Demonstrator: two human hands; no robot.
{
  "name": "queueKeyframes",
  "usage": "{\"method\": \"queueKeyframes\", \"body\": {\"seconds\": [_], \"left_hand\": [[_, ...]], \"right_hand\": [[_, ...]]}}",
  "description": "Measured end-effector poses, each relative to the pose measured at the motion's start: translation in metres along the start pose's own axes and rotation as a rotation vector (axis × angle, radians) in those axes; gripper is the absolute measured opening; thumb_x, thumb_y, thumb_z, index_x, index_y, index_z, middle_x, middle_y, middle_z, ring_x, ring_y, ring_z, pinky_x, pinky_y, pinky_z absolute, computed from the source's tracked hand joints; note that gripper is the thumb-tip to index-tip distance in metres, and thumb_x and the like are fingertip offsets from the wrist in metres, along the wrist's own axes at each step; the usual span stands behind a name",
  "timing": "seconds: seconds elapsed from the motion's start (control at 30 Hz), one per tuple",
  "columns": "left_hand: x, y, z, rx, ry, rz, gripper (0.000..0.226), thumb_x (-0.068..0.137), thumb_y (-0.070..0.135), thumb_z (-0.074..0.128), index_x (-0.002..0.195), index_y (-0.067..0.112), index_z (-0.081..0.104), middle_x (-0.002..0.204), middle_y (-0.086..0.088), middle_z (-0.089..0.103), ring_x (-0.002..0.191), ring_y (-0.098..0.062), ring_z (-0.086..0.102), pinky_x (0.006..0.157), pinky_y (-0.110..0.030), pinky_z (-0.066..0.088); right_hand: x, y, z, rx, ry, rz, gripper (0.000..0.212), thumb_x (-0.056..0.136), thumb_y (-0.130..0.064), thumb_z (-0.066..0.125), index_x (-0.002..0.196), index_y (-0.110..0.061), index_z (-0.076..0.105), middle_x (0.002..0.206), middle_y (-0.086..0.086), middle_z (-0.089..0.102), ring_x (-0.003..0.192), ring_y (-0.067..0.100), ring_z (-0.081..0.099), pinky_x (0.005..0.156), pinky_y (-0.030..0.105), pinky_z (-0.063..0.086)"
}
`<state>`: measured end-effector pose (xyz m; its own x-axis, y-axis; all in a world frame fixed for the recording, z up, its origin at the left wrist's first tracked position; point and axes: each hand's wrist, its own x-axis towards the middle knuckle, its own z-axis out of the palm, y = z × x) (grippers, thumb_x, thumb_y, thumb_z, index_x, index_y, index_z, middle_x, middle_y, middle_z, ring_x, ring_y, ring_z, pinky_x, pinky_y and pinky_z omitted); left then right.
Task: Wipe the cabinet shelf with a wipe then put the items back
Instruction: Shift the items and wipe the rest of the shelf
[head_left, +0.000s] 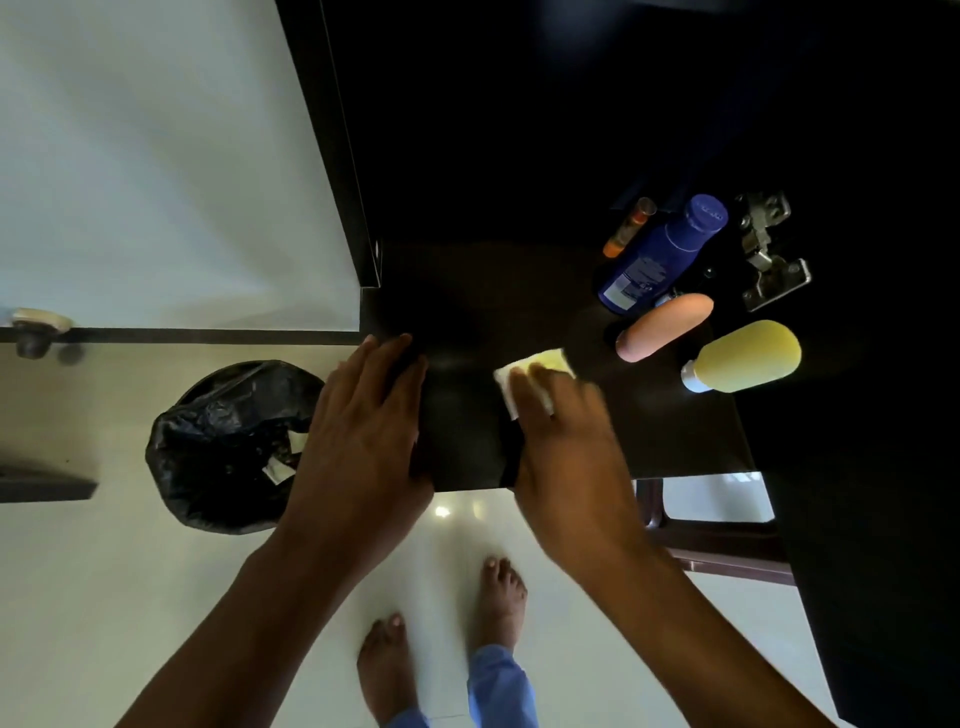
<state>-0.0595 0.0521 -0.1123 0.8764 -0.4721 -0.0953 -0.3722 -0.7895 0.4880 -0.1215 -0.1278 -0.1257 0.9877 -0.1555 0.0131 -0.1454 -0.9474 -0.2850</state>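
the right hand (566, 447) presses a pale wipe (530, 376) flat on the dark shelf (467, 312), fingers together, near the blue bottle (660, 254); the left hand (363, 436) lies flat, fingers slightly spread, at the shelf's left edge.

We note four bottles (660, 254) grouped at the shelf's (467, 312) right rear, the wipe (535, 376) left of them, the bin (228, 447) on the floor further left.

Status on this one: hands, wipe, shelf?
Right hand flat on wipe, on dark shelf. Left hand bare at shelf edge. Four bottles crowd the right side.
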Motion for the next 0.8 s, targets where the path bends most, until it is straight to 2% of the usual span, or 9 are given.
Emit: {"method": "queueKeyframes", "body": {"seconds": [0.07,0.1,0.17,0.27,0.4,0.5,0.57,0.7,0.8], "left_hand": [[0.001,-0.002,0.001,0.014,-0.017,0.019,0.073,0.086,0.036,0.039,0.151,0.004,0.046,0.158,-0.019,0.043,0.152,-0.040,0.031,0.120,-0.059,0.032],[0.001,-0.004,0.001,0.011,-0.022,0.023,0.073,0.083,0.033,0.045,0.151,0.005,0.046,0.158,-0.019,0.044,0.151,-0.040,0.032,0.120,-0.058,0.032],[0.001,-0.007,-0.001,-0.013,-0.016,0.020,0.075,0.080,0.027,0.045,0.152,0.007,0.044,0.158,-0.017,0.044,0.150,-0.038,0.034,0.121,-0.054,0.030],[-0.002,-0.012,-0.004,-0.085,0.029,0.002,0.080,0.078,0.029,0.032,0.155,0.008,0.039,0.160,-0.012,0.039,0.148,-0.033,0.036,0.121,-0.051,0.034],[-0.008,-0.020,-0.005,-0.227,0.036,-0.092,0.076,0.082,0.006,0.048,0.157,0.013,0.038,0.165,-0.004,0.032,0.153,-0.025,0.030,0.121,-0.048,0.037],[-0.011,-0.028,-0.006,-0.253,0.079,-0.141,0.070,0.084,0.024,0.038,0.153,0.013,0.043,0.160,-0.005,0.038,0.146,-0.027,0.039,0.117,-0.047,0.042],[-0.015,-0.035,-0.006,-0.367,0.103,-0.201,0.068,0.084,0.024,0.035,0.150,0.018,0.047,0.149,-0.004,0.049,0.131,-0.025,0.053,0.109,-0.049,0.049],[-0.024,-0.045,-0.005,-0.672,0.147,-0.316,0.049,0.100,0.019,0.042,0.127,0.059,0.055,0.120,0.019,0.068,0.116,-0.005,0.065,0.102,-0.040,0.054],[-0.027,-0.052,-0.007,-0.891,0.193,-0.376,0.030,0.105,0.031,0.041,0.123,0.048,0.059,0.116,0.005,0.075,0.109,-0.018,0.073,0.093,-0.044,0.060]], "right_hand": [[-0.021,-0.002,0.009,0.114,0.000,-0.089,0.057,0.082,-0.003,0.071,0.137,-0.004,0.060,0.131,0.015,0.062,0.112,0.021,0.058,0.096,0.019,0.048],[-0.032,0.000,0.011,0.135,0.002,-0.145,0.049,0.086,-0.008,0.064,0.135,-0.005,0.063,0.130,0.014,0.064,0.112,0.020,0.060,0.097,0.018,0.048],[-0.050,0.012,0.004,0.084,-0.022,-0.217,0.046,0.090,-0.019,0.052,0.133,-0.010,0.066,0.132,0.012,0.065,0.117,0.022,0.058,0.097,0.027,0.050],[-0.066,0.046,-0.009,0.009,0.037,-0.164,0.042,0.092,-0.018,0.058,0.132,-0.013,0.067,0.132,0.011,0.064,0.115,0.027,0.059,0.091,0.040,0.057],[-0.071,0.069,-0.008,-0.029,0.176,-0.107,0.037,0.089,-0.011,0.067,0.126,-0.010,0.071,0.120,0.015,0.069,0.099,0.033,0.064,0.079,0.043,0.058],[-0.065,0.052,0.002,-0.038,0.172,-0.132,0.038,0.084,-0.005,0.079,0.122,-0.010,0.074,0.112,0.014,0.071,0.093,0.033,0.065,0.074,0.039,0.057],[-0.058,0.032,0.008,-0.054,0.103,-0.169,0.048,0.074,-0.006,0.086,0.121,-0.011,0.075,0.110,0.013,0.072,0.094,0.032,0.067,0.075,0.037,0.057],[-0.041,-0.018,0.019,0.054,0.068,-0.262,0.052,0.065,-0.005,0.093,0.114,-0.014,0.076,0.103,0.011,0.073,0.090,0.029,0.071,0.073,0.036,0.061],[-0.032,-0.051,0.034,0.275,0.069,-0.317,0.053,0.068,0.006,0.086,0.115,-0.016,0.073,0.107,0.010,0.071,0.096,0.029,0.070,0.082,0.041,0.060]]}}
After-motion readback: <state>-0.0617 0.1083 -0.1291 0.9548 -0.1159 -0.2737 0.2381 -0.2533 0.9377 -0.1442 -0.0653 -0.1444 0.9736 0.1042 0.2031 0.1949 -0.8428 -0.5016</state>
